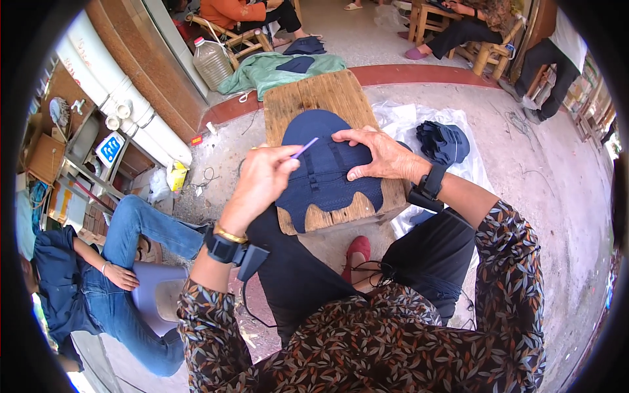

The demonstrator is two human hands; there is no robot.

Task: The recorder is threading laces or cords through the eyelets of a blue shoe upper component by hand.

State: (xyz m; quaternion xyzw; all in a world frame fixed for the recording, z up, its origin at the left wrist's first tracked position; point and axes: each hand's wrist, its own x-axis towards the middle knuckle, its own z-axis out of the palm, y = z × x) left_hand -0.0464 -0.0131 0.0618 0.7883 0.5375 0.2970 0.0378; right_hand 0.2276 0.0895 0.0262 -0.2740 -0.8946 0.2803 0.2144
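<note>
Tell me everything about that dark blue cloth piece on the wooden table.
The dark blue cloth piece looks woven, with a rounded far end, strips and seams, and a stitched, notched near edge. It lies spread on the table. The right hand rests on its right side; the left hand holds a purple tool over it, contact unclear.

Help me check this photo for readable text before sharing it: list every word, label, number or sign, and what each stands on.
White pipe: red handwritten marks, withheld here rather than quoted.
Blue-and-white panel: white shapes, too small to make out as lettering.
Yellow packet: any print is too small to read.
Small red packet: likewise too small.
Dark blue fabric piece: no lettering seen.
</note>
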